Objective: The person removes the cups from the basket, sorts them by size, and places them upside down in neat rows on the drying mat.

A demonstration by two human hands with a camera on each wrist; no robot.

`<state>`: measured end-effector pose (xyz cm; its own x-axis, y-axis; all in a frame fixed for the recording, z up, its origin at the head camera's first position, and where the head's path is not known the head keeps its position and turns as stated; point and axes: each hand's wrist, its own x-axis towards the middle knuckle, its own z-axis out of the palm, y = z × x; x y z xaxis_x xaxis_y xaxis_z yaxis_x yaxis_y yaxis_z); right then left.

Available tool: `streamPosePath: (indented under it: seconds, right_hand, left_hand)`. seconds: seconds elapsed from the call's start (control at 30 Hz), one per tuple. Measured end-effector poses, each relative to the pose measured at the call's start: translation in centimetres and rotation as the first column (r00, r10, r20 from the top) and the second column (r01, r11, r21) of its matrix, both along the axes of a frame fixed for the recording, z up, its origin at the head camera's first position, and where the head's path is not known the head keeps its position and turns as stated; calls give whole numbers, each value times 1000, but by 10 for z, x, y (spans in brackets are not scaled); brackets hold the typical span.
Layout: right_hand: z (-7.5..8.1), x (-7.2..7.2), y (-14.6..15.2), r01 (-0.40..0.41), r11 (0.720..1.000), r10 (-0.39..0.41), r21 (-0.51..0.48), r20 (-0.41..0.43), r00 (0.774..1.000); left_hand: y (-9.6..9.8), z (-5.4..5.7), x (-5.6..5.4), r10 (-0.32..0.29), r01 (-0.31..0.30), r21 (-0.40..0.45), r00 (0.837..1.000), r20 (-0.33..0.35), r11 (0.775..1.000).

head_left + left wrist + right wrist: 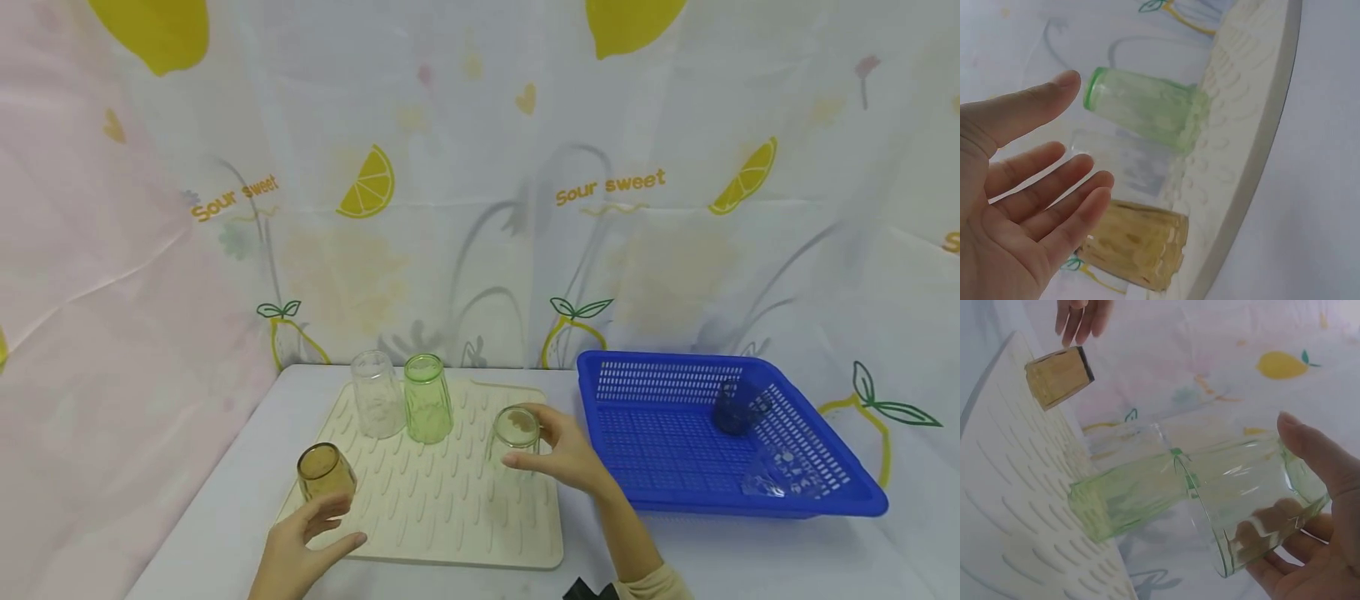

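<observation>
My right hand grips a clear, faintly green-tinted glass over the right part of a cream drying mat. In the right wrist view, thumb and fingers wrap one end of this glass, and its thin rim points toward the mat. My left hand holds nothing; its thumb and fingers are spread apart near an amber glass on the mat's left side. Toward the back of the mat stand a clear glass and a green glass, side by side.
To the right sits a blue plastic basket. Inside it, a dark glass and a clear glass lie along the right side. A lemon-printed curtain hangs behind the white table.
</observation>
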<state>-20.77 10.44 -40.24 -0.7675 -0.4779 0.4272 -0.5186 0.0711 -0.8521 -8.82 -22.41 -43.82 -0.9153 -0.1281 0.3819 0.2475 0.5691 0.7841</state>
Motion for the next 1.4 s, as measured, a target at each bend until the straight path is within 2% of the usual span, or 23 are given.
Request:
streamPosePath:
  seconds: [0.13,0.23,0.37,0.47,0.57,0.6,0.67,0.73,0.83,0.97,1.03,1.23,1.4]
  right_hand:
    - [-5,-1,-3,-5,1000,5,-7,27,1000]
    - [-7,-1,-5,-7,1000,8,-8,45,999]
    - [-10,-1,-7,-7,1000,7,-11,52,999]
    - [-12,-2,-9,-4,1000,5,-13,60,998]
    - [-15,-2,-10,-5,1000,6,-15,70,998]
    - [-15,-2,-11,-6,1000,7,-16,74,997]
    - [-17,-2,-12,-10,1000,12,-19,78,997]
    - [-18,-2,-12,-13,1000,15,-20,82,997]
    - [-18,-3,-13,-11,1000,12,-15,89,996]
    - [-19,-4,-15,0,1000,0,-1,96,995]
    - [-19,-5,-17,2,1000,-1,-3,98,995]
    - [-21,-7,-24,-11,1000,13,-24,113,993]
    - [-26,-10,-31,-12,1000,15,-22,127,992]
  left_hand:
    - [-12,-11,8,83,-84,-28,996,-23,996]
    - [-20,-17,12,147,-147,-31,989,12,989]
    - [-31,-23,14,241,-234,-88,967,78,968]
    - [-41,-29,14,306,-281,-198,945,113,939]
    - [-51,-33,11,346,-272,-291,907,241,917]
    - [-56,-35,10,351,-254,-318,887,299,913]
    - [-64,-37,7,356,-214,-350,837,416,912]
    - [-72,-41,4,347,-170,-370,801,489,913]
    - [-81,-49,1,329,-127,-373,769,549,919]
    - [-87,-56,-3,296,-75,-366,745,598,928]
    - [-88,-57,-4,282,-56,-367,748,600,929]
    - [-87,-55,-8,267,-51,-372,787,556,927]
    - [-86,-53,-9,261,-67,-353,801,539,933]
